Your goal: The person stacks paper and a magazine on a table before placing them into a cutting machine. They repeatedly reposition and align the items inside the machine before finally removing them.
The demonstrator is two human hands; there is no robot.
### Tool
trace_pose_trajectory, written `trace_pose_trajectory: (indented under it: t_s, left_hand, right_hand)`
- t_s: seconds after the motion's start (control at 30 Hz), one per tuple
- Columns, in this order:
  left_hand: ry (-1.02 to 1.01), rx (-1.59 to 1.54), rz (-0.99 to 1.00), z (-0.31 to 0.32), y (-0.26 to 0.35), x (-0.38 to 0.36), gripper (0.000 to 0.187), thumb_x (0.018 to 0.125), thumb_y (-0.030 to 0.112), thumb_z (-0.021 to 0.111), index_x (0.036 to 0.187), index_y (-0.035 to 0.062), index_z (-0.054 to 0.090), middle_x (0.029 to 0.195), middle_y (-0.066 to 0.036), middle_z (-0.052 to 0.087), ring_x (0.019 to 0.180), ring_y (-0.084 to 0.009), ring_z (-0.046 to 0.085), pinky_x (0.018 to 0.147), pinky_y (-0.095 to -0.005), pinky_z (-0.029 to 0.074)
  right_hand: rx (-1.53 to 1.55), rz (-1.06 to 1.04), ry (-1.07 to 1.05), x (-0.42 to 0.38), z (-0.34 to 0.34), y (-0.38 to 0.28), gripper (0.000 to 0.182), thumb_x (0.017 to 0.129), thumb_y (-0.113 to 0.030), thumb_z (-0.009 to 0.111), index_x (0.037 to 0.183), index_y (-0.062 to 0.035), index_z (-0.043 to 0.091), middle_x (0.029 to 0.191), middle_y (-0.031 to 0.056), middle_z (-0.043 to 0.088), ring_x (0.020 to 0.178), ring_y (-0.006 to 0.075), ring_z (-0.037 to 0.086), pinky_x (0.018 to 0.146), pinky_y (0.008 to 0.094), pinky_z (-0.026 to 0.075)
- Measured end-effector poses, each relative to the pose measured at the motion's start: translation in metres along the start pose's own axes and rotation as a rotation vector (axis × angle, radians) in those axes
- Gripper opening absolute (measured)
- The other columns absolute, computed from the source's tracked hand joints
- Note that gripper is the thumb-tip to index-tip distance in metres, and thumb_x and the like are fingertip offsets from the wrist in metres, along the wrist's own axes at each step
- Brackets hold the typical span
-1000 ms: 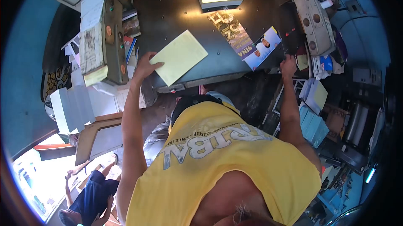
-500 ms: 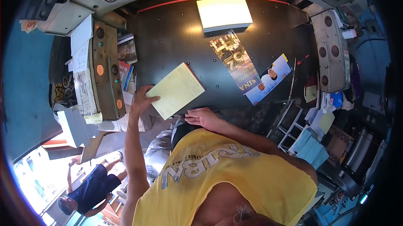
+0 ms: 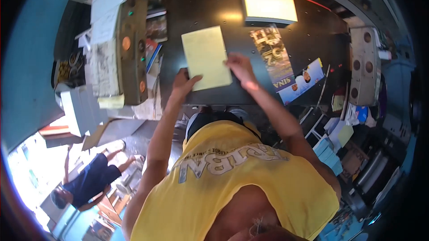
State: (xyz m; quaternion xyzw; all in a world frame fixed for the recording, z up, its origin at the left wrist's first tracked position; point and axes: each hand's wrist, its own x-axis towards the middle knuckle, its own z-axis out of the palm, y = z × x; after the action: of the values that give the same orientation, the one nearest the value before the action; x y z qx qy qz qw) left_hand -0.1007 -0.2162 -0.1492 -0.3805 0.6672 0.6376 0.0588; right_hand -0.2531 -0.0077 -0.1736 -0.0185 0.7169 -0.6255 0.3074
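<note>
A pale yellow paper pad (image 3: 206,57) is held over the dark machine table (image 3: 196,10). My left hand (image 3: 184,83) grips its lower left corner, thumb on top and fingers underneath. On the opposite side, my right hand (image 3: 240,67) pinches the pad's right edge. To the right of that hand lies a printed strip (image 3: 273,55) with large lettering, and a blue printed sheet with pictures of people (image 3: 301,81) partly meets its lower end. Farther back rests a thick stack of white paper (image 3: 269,5).
Control boxes with knobs flank the table, one at left (image 3: 129,48) and one at right (image 3: 361,64). Books and papers (image 3: 154,55) lie beside the left box. Paper stacks (image 3: 328,151) stand at lower right. Another person (image 3: 96,180) is at lower left.
My right hand has come up from the table's front edge and taken the pad's right side. The pad has turned more upright. The whole view has shifted and rotated.
</note>
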Motion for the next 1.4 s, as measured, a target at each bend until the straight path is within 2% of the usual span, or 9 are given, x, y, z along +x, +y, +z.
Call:
trace_pose_trajectory:
  t_s: [0.2,0.3,0.37,0.4,0.43,0.63,0.93,1.07,1.4]
  left_hand:
    - [0.110,-0.207,-0.104,0.055,0.049,0.031,0.065,0.081,0.019,0.083,0.128,-0.0051,0.046,0.106,-0.015,0.066,0.087,-0.0212,0.069,0.077,-0.0327,0.056]
    - [0.134,-0.228,-0.109,0.056,0.066,0.041,0.074,0.082,0.021,0.083,0.134,-0.0048,0.037,0.114,-0.018,0.063,0.089,-0.0230,0.069,0.077,-0.0347,0.057]
    - [0.177,-0.291,-0.101,0.054,0.077,0.050,0.076,0.083,0.022,0.082,0.135,-0.0050,0.034,0.114,-0.019,0.061,0.089,-0.0243,0.070,0.077,-0.0361,0.058]
    - [0.214,-0.351,-0.092,0.051,0.077,0.055,0.077,0.083,0.022,0.082,0.135,-0.0051,0.033,0.114,-0.019,0.060,0.088,-0.0251,0.070,0.077,-0.0368,0.058]
    - [0.251,-0.406,-0.087,0.049,0.076,0.059,0.077,0.083,0.022,0.082,0.135,-0.0053,0.032,0.113,-0.020,0.060,0.088,-0.0259,0.070,0.077,-0.0375,0.059]
    - [0.318,-0.572,-0.017,0.052,0.088,0.107,0.071,0.080,0.016,0.083,0.124,-0.0050,0.032,0.110,-0.023,0.059,0.081,-0.0314,0.072,0.069,-0.0418,0.061]
    - [0.412,-0.653,0.082,0.044,0.126,0.200,0.058,0.079,0.010,0.083,0.116,-0.0093,0.043,0.104,-0.024,0.064,0.077,-0.0307,0.072,0.067,-0.0372,0.062]
    - [0.536,-0.727,0.096,0.047,0.157,0.236,0.058,0.075,0.005,0.085,0.116,-0.0128,0.049,0.095,-0.021,0.068,0.069,-0.0265,0.071,0.062,-0.0349,0.062]
    - [0.786,-0.645,0.095,0.042,0.195,0.350,0.060,0.073,0.009,0.090,0.119,-0.0116,0.057,0.093,-0.018,0.071,0.071,-0.0197,0.067,0.062,-0.0344,0.057]
  right_hand:
    - [-0.704,-0.048,0.016,0.081,-0.011,-0.085,0.042,0.090,-0.024,0.074,0.118,0.0058,0.067,0.106,0.0200,0.074,0.097,0.0294,0.071,0.087,0.0402,0.054]
    - [-0.857,-0.590,0.559,0.043,-0.003,-0.077,0.057,0.089,-0.032,0.076,0.128,0.0065,0.059,0.123,0.0252,0.064,0.116,0.0360,0.062,0.100,0.0435,0.047]
    - [-0.748,-0.389,0.639,0.007,0.006,-0.055,0.071,0.085,-0.034,0.081,0.130,0.0112,0.049,0.122,0.0280,0.055,0.110,0.0378,0.057,0.101,0.0464,0.044]
    - [-0.479,0.034,0.362,-0.003,0.006,-0.053,0.075,0.086,-0.036,0.081,0.131,0.0123,0.046,0.118,0.0237,0.056,0.102,0.0300,0.058,0.091,0.0425,0.050]
    - [0.031,0.053,0.404,0.000,0.024,-0.001,0.078,0.090,-0.039,0.078,0.135,0.0119,0.040,0.120,0.0208,0.056,0.104,0.0243,0.060,0.084,0.0379,0.055]
    - [0.618,0.127,0.390,0.044,0.060,-0.058,0.078,0.092,-0.029,0.076,0.139,0.0074,0.026,0.117,0.0276,0.056,0.090,0.0348,0.072,0.070,0.0409,0.063]
    - [0.678,0.012,0.562,0.147,0.089,-0.099,0.064,0.089,-0.012,0.075,0.125,0.0014,0.025,0.115,0.0315,0.055,0.082,0.0401,0.074,0.063,0.0406,0.065]
    - [0.550,-0.079,0.560,0.198,0.091,-0.117,0.090,0.090,-0.007,0.073,0.144,0.0067,0.002,0.113,0.0327,0.058,0.082,0.0378,0.074,0.062,0.0404,0.065]
    - [0.286,-0.184,0.444,0.312,0.089,-0.129,0.073,0.089,-0.012,0.076,0.131,0.0143,0.023,0.093,0.0279,0.067,0.077,0.0346,0.074,0.073,0.0424,0.065]
